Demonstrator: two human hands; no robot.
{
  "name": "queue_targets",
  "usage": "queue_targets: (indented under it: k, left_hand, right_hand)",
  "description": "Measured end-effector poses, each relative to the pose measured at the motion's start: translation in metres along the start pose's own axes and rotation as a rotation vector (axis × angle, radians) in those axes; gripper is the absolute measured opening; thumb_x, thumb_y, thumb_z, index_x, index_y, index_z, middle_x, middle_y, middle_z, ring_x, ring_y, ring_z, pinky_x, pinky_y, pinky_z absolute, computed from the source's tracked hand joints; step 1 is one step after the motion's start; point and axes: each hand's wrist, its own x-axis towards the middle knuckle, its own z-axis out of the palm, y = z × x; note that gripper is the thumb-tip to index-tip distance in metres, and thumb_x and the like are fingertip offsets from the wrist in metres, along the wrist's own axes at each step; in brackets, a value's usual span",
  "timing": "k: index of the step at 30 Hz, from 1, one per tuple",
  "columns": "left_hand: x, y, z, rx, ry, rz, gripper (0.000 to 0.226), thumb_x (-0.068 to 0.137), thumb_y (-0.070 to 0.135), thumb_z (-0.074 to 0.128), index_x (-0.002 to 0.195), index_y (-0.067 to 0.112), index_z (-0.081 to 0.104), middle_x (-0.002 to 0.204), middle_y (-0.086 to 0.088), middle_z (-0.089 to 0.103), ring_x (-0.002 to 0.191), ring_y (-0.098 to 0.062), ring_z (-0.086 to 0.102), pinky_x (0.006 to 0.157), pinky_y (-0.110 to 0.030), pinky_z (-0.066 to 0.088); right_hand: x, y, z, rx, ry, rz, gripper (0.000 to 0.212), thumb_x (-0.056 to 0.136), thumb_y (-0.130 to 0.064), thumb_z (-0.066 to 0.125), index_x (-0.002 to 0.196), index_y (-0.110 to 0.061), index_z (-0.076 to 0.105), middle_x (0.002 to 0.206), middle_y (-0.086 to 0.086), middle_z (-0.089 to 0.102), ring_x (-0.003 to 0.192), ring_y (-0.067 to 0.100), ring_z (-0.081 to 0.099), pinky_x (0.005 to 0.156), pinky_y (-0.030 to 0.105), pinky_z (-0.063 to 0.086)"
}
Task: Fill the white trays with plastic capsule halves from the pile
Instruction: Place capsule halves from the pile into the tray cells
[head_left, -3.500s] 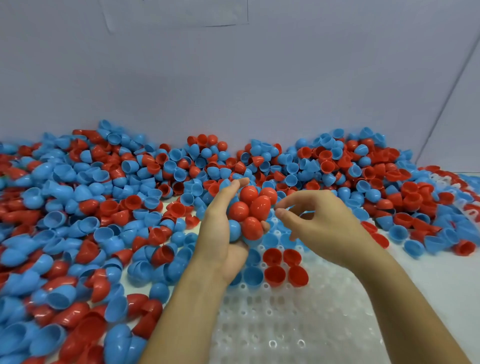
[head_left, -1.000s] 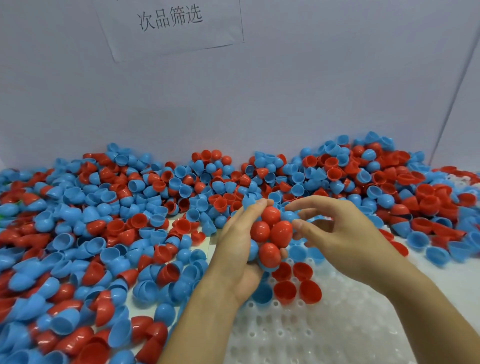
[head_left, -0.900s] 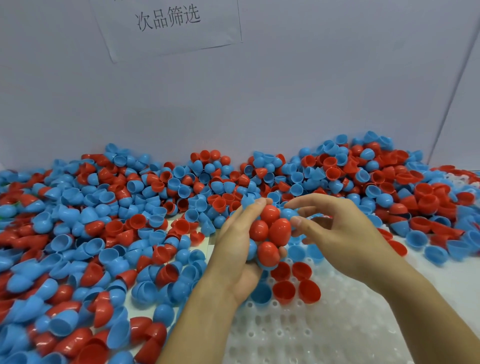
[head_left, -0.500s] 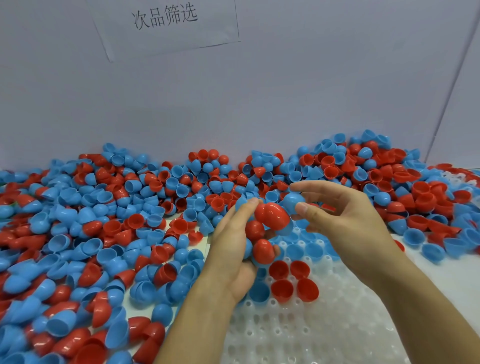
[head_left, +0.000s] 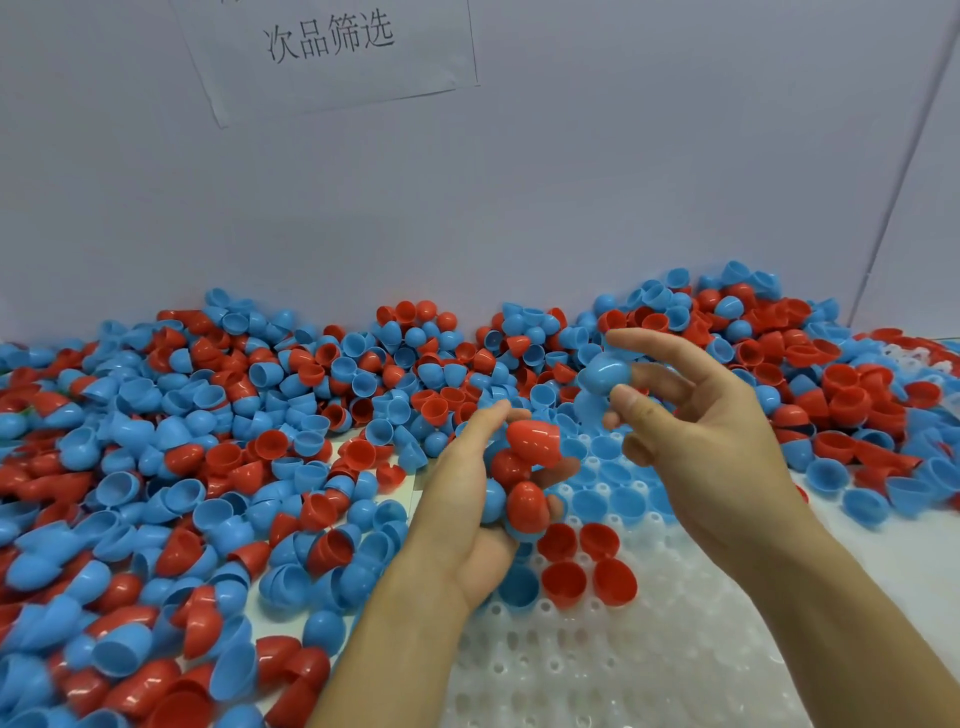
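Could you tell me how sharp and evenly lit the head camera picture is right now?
Head view: soft, even light with faint shadows; the wall sign reads clearly; the near-left pile smears toward the corner; wide-angle bending tilts the wall seam; the white tray looks washed out.

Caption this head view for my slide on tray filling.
Left hand holds a capsule cluster; right hand pinches a blue half above the white tray.
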Motion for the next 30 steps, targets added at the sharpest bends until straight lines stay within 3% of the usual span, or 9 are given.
queue_targets:
  k: [3, 6, 8, 10, 13, 17, 23, 30]
  left_hand:
    - [0.0001, 0.0007, -0.0009, -0.056, 0.008, -0.022, 0.02, 0.089, 0.031, 0.068, 0.091, 0.012, 0.065, 0.081, -0.013, 0.07, 0.074, -0.031, 0.073, 0.043, -0.027, 0.048]
    - [-0.0014, 0.0001, 0.0006, -0.011, -0.012, -0.031, 0.028, 0.079, 0.034, 0.072, 0.097, 0.013, 0.066, 0.081, -0.012, 0.071, 0.078, -0.032, 0.073, 0.045, -0.027, 0.049]
    - [-0.0026, -0.0007, 0.0021, 0.031, -0.024, -0.033, 0.037, 0.071, 0.037, 0.073, 0.099, 0.014, 0.066, 0.082, -0.011, 0.072, 0.077, -0.03, 0.074, 0.046, -0.027, 0.05]
    - [-0.0021, -0.0015, 0.0024, 0.057, -0.03, -0.041, 0.032, 0.077, 0.036, 0.071, 0.1, 0.013, 0.067, 0.088, -0.013, 0.073, 0.077, -0.029, 0.074, 0.047, -0.026, 0.051]
    - [-0.0004, -0.0021, 0.0011, 0.075, -0.035, -0.045, 0.024, 0.091, 0.035, 0.065, 0.099, 0.013, 0.069, 0.093, -0.015, 0.074, 0.079, -0.028, 0.074, 0.048, -0.027, 0.052]
    - [0.0009, -0.0036, -0.0001, 0.11, -0.048, -0.019, 0.028, 0.093, 0.034, 0.064, 0.109, 0.012, 0.07, 0.094, -0.014, 0.075, 0.079, -0.026, 0.074, 0.05, -0.027, 0.052]
    - [-0.0004, -0.0028, 0.002, 0.162, -0.078, 0.008, 0.049, 0.081, 0.035, 0.068, 0.123, 0.01, 0.069, 0.102, -0.014, 0.076, 0.081, -0.024, 0.075, 0.053, -0.027, 0.053]
    - [-0.0004, -0.0046, 0.0021, 0.217, -0.075, 0.05, 0.037, 0.092, 0.031, 0.063, 0.123, 0.01, 0.068, 0.116, -0.019, 0.072, 0.087, -0.026, 0.075, 0.059, -0.03, 0.052]
  right_hand:
    - [-0.0006, -0.0008, -0.0013, -0.005, 0.013, -0.013, 0.032, 0.098, -0.005, 0.057, 0.105, -0.033, 0.071, 0.092, -0.005, 0.075, 0.08, 0.014, 0.073, 0.053, 0.021, 0.05]
    - [-0.0025, -0.0023, 0.0038, 0.004, -0.023, -0.011, 0.021, 0.101, -0.023, 0.053, 0.103, -0.032, 0.071, 0.087, 0.0, 0.075, 0.08, 0.015, 0.073, 0.056, 0.024, 0.051]
    - [-0.0034, -0.0019, 0.0068, -0.026, -0.035, -0.02, 0.021, 0.1, -0.018, 0.054, 0.103, -0.031, 0.07, 0.079, 0.002, 0.075, 0.073, 0.012, 0.071, 0.056, 0.021, 0.052]
    - [-0.004, -0.0008, 0.0078, -0.079, -0.058, -0.018, 0.025, 0.099, -0.01, 0.056, 0.108, -0.03, 0.066, 0.075, 0.003, 0.074, 0.069, 0.01, 0.069, 0.059, 0.018, 0.052]
    - [-0.0042, 0.0, 0.0064, -0.101, -0.093, 0.005, 0.034, 0.095, -0.003, 0.061, 0.116, -0.029, 0.06, 0.081, 0.005, 0.074, 0.067, 0.008, 0.067, 0.063, 0.015, 0.051]
    - [-0.0038, -0.0005, 0.0049, -0.138, -0.102, 0.018, 0.039, 0.091, -0.001, 0.065, 0.118, -0.028, 0.058, 0.084, 0.003, 0.075, 0.071, 0.01, 0.07, 0.066, 0.016, 0.053]
    - [-0.0032, -0.0024, 0.0061, -0.187, -0.076, 0.022, 0.022, 0.089, -0.006, 0.07, 0.102, -0.024, 0.072, 0.084, 0.002, 0.073, 0.073, 0.014, 0.072, 0.066, 0.017, 0.055]
    - [-0.003, -0.001, 0.0066, -0.182, -0.01, 0.093, 0.02, 0.086, -0.008, 0.073, 0.091, -0.027, 0.077, 0.085, 0.0, 0.074, 0.072, 0.013, 0.074, 0.06, 0.016, 0.055]
